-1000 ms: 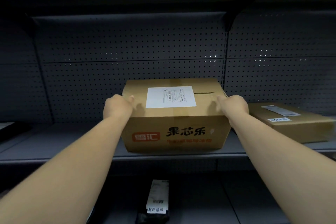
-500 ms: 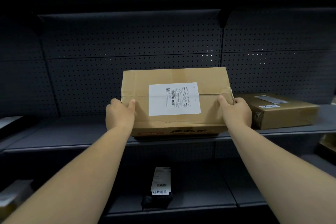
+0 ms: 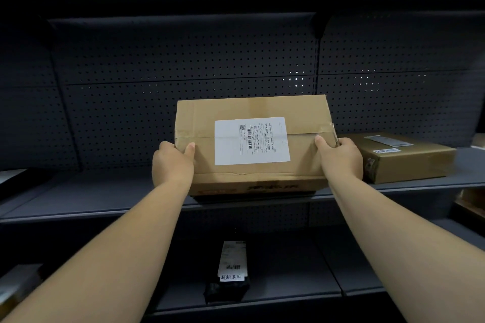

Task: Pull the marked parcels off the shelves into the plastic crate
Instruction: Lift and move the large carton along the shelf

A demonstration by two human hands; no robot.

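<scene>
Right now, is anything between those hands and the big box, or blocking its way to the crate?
Nothing between them: the left hand and right hand already grip the cardboard box. No crate is in view.

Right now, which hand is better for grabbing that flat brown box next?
The right hand, probably. The flat brown box lies just beside it on the same shelf. The left hand is across the big labelled box, which both hands grip.

The box's white label carries a barcode and print too small to read. The black parcel's sticker reads 超期退回. The right box's labels are illegible.
</scene>
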